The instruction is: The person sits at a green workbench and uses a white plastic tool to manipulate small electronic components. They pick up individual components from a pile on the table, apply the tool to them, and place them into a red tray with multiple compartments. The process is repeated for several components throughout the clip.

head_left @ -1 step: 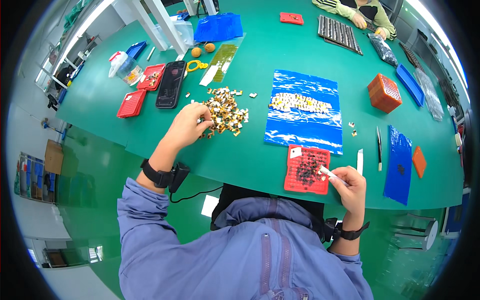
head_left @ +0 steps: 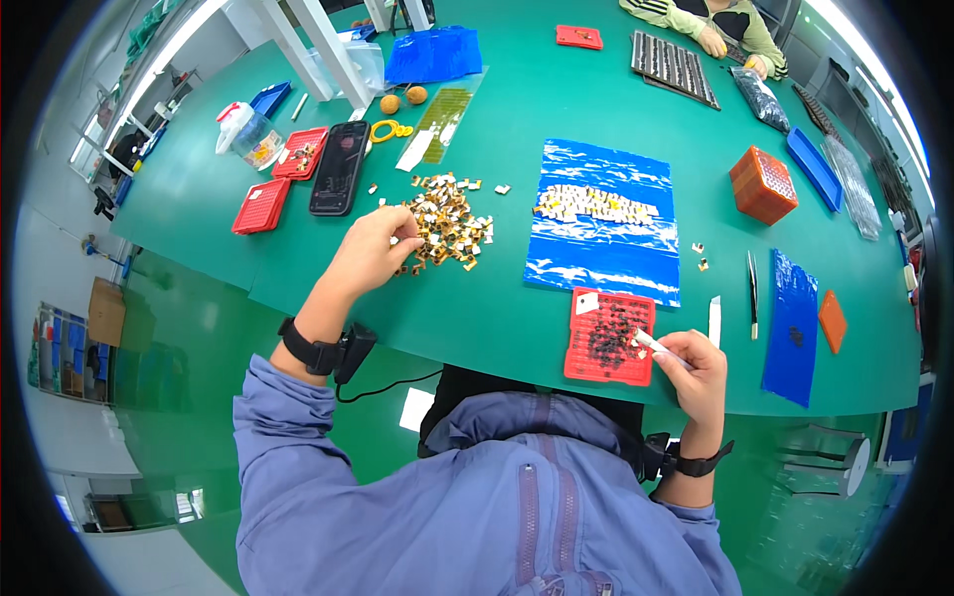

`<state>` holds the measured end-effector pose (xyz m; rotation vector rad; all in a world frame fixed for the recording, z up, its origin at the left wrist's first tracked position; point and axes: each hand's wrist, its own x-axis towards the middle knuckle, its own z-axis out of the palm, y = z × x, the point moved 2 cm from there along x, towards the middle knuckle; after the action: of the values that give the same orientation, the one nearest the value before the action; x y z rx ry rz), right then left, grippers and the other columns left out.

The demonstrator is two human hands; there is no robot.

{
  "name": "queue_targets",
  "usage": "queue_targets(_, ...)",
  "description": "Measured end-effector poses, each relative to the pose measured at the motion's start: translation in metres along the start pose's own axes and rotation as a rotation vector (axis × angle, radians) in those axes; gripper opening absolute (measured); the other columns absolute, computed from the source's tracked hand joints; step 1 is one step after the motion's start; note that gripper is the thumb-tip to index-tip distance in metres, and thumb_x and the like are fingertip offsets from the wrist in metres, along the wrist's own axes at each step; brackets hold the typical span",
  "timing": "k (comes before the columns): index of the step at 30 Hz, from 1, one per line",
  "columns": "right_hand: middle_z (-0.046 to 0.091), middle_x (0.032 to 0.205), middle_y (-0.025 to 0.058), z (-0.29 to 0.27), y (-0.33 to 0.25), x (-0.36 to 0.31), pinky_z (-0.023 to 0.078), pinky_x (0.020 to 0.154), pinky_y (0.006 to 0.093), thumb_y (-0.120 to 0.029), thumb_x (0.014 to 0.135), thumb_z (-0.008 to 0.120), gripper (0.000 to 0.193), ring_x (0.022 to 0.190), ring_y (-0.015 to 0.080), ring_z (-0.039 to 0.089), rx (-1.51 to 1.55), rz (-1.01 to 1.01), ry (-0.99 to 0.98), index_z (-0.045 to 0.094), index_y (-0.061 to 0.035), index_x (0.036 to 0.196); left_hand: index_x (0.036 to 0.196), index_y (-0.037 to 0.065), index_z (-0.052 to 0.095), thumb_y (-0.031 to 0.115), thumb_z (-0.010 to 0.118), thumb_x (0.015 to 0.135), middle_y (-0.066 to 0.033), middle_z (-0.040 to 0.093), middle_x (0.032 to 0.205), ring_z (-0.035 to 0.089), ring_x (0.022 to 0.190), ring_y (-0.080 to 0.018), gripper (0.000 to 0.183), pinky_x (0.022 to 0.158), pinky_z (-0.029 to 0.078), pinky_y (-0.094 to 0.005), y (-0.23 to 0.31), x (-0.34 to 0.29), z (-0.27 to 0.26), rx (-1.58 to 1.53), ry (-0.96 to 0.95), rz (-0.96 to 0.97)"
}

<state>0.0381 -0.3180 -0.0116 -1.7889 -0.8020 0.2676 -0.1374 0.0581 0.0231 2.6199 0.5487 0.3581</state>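
At the left edge of a heap of small gold-and-white parts (head_left: 449, 221), my left hand (head_left: 372, 248) has its thumb and forefinger pinched together. Whatever may be between those fingertips is too small to make out. My right hand (head_left: 699, 370) grips a slim white pen-like tool (head_left: 651, 342). The tool's tip is over the right side of a red gridded tray (head_left: 581, 369). Many tiny black pieces (head_left: 608, 346) are scattered in that tray, with a few pale bits near the tip. Beyond it, rows of small white-and-gold parts (head_left: 596, 204) lie on a blue film sheet (head_left: 602, 270).
Left of the heap are a black phone (head_left: 339, 169), red trays (head_left: 261, 206) and a plastic jar (head_left: 248, 136). On the right lie tweezers (head_left: 753, 295), a blue strip (head_left: 791, 328) and an orange stack of trays (head_left: 764, 186). A co-worker's hands (head_left: 714, 43) are at the far right.
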Motion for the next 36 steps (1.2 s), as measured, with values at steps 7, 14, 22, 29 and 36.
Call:
queue_targets(7,0.052,0.064,-0.0022,-0.002,0.004,-0.005,0.028,0.047,0.0201,0.001,0.076,0.069,0.008,0.055,0.0027,0.040,0.137,0.069,0.028,0.065,0.0013,0.083,0.088,0.001,0.058,0.004,0.064,0.084,-0.0016,0.059,0.080,0.056,0.075,-0.0075,0.009,0.068,0.047,-0.0229,0.073,-0.031,-0.005,-0.654,-0.003,0.001)
queue_targets(14,0.056,0.060,0.0034,0.009,-0.036,-0.003,0.030,0.046,0.0229,0.001,0.073,0.069,0.008,0.051,0.0079,0.045,0.172,-0.125,-0.151,0.068,0.0018,0.082,0.096,0.001,0.060,0.007,0.061,0.088,0.0005,0.061,0.084,0.055,0.076,-0.0057,0.010,0.069,0.045,-0.0210,0.151,-0.044,0.071,-1.509,-0.503,0.046)
queue_targets(22,0.056,0.060,0.0047,0.002,-0.034,0.005,0.030,0.046,0.0232,-0.003,0.071,0.072,0.012,0.051,0.0089,0.046,0.142,-0.104,-0.175,0.069,0.0014,0.081,0.089,0.003,0.056,0.006,0.061,0.087,-0.0023,0.059,0.080,0.057,0.073,-0.0084,0.007,0.067,0.044,-0.0217,0.167,-0.026,0.111,-1.785,-0.728,-0.051)
queue_targets(29,0.058,0.062,0.0046,0.003,-0.031,0.016,0.031,0.046,0.0229,-0.004,0.068,0.074,0.014,0.053,0.0088,0.049,0.161,-0.153,-0.178,0.068,0.0012,0.080,0.089,0.005,0.055,0.011,0.064,0.086,-0.0015,0.059,0.077,0.056,0.071,-0.0073,0.011,0.064,0.045,-0.0208,0.160,-0.023,0.131,-1.830,-0.828,-0.049)
queue_targets(36,0.059,0.063,0.0043,-0.003,-0.031,0.008,0.034,0.045,0.0238,-0.003,0.067,0.074,0.013,0.052,0.0096,0.051,0.231,0.167,-0.363,0.067,-0.0003,0.078,0.087,0.003,0.056,0.006,0.064,0.085,-0.0023,0.059,0.077,0.058,0.072,-0.0092,0.009,0.065,0.046,-0.0224,0.161,-0.023,0.125,-1.807,-0.937,-0.042)
